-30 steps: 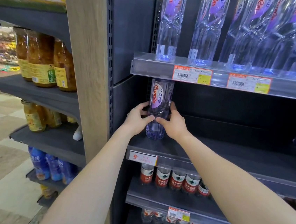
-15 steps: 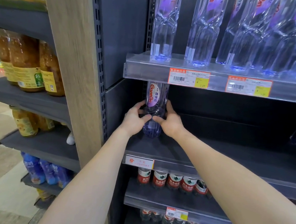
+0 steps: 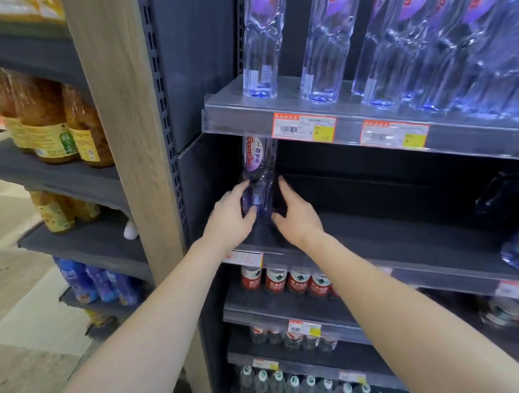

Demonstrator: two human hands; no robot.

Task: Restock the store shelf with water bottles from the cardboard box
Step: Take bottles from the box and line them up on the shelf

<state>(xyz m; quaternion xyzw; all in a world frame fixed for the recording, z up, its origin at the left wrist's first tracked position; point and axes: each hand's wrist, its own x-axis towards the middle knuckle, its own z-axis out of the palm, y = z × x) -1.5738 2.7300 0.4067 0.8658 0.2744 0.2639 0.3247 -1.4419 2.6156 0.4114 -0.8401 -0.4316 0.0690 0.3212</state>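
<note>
Head view: left hand (image 3: 228, 217) touches water bottle (image 3: 257, 177), right hand (image 3: 296, 217) apart beside it; seat it upright at shelf (image 3: 391, 242) back-left corner.

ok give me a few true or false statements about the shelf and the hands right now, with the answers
1. The water bottle stands at the left end of the middle shelf. True.
2. The right hand is clamped around the bottle. False: its fingers are spread open beside it, apart from it.
3. The left hand is against the bottle's lower part. True.
4. The shelf above is bare. False: tall clear bottles stand in a row there.
5. The bottle lies on its side. False: it stands upright.
</note>
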